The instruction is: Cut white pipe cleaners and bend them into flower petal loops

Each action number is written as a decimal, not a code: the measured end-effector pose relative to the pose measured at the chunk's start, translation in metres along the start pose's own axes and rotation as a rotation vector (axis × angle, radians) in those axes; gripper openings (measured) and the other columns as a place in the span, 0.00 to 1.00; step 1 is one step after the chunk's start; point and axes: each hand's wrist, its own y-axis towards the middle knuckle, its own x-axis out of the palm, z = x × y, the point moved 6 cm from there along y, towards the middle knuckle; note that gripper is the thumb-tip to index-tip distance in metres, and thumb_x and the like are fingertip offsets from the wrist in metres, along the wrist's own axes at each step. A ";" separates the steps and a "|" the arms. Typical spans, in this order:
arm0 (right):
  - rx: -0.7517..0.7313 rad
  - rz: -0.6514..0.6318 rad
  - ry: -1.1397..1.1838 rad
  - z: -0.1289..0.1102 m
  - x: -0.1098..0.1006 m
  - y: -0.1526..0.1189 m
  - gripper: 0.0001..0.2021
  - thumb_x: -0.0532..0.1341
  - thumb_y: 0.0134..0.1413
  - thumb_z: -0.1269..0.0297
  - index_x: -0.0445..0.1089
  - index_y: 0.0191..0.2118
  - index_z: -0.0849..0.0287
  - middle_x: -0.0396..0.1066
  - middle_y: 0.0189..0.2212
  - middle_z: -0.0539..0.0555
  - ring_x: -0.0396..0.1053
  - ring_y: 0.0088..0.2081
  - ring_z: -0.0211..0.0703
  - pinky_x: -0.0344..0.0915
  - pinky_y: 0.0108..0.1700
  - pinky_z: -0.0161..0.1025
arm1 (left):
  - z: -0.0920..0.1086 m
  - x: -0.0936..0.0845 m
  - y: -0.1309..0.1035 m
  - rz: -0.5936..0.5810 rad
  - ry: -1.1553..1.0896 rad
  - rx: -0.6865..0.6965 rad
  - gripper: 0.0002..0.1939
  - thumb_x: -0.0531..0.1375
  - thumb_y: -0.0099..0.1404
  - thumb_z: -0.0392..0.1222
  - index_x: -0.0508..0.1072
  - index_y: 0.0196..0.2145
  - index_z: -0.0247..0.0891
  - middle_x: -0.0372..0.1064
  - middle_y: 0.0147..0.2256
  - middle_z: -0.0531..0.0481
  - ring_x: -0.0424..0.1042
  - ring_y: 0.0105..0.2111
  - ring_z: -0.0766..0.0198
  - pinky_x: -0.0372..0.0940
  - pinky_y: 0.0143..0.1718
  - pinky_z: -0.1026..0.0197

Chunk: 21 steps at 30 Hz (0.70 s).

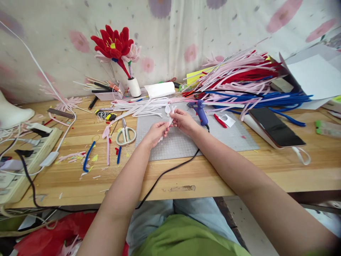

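Above a grey cutting mat (170, 149), both hands meet around white pipe cleaners (172, 108) that are bent into a small loop at the top. My left hand (157, 133) is closed on the lower part, and a white end sticks out below its fingers. My right hand (182, 120) pinches the upper part with thumb and fingertips. Just right of that hand stands a purple glue gun (200, 112). Scissors with pale handles (125, 135) lie left of the mat. The fingers partly hide how the pipe cleaners join.
Bundles of pink, red and blue pipe cleaners (239, 76) pile up at the back right. A phone (277, 126) rests at the right. A red flower (113, 44) rises from a white vase (134, 87). A power strip (34, 156) is at the left; a black cord (170, 172) crosses the front.
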 end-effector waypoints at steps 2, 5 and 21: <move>0.006 0.085 -0.012 0.002 -0.002 0.000 0.15 0.65 0.37 0.64 0.56 0.26 0.58 0.57 0.15 0.41 0.54 0.17 0.27 0.52 0.19 0.28 | 0.003 0.001 -0.001 0.062 -0.013 0.024 0.08 0.61 0.57 0.38 0.71 0.24 0.31 0.59 0.18 0.55 0.55 0.16 0.78 0.50 0.16 0.72; 0.009 0.126 -0.016 0.002 -0.003 -0.002 0.15 0.65 0.38 0.61 0.57 0.27 0.58 0.62 0.18 0.43 0.56 0.18 0.28 0.51 0.19 0.28 | 0.007 -0.001 -0.003 0.156 -0.092 0.011 0.09 0.59 0.59 0.36 0.69 0.22 0.30 0.57 0.17 0.56 0.53 0.14 0.79 0.47 0.14 0.74; -0.464 -0.228 -0.882 -0.033 0.012 -0.008 0.06 0.61 0.46 0.60 0.71 0.28 0.56 0.71 0.31 0.52 0.61 0.40 0.44 0.56 0.46 0.41 | 0.001 0.009 -0.020 -0.133 -0.691 -0.511 0.09 0.49 0.65 0.32 0.65 0.29 0.33 0.52 0.20 0.55 0.53 0.15 0.78 0.47 0.09 0.80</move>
